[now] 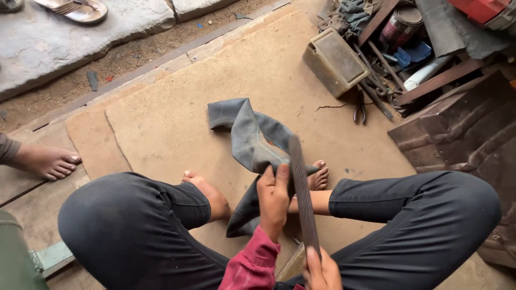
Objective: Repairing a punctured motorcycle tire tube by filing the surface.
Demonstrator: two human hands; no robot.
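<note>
A grey tube (250, 142) is gripped by the left hand (273, 200) above the mat (161, 123), between the knees. A long file (302, 196) is held by the right hand (321, 271), partly cut off at the near edge. The tube's near end is hidden behind the hand.

One grey rubber inner tube (252, 142), one long flat file (302, 198), one dusty box (334, 62), one tin can (400, 24), two sandals (78, 9).
</note>
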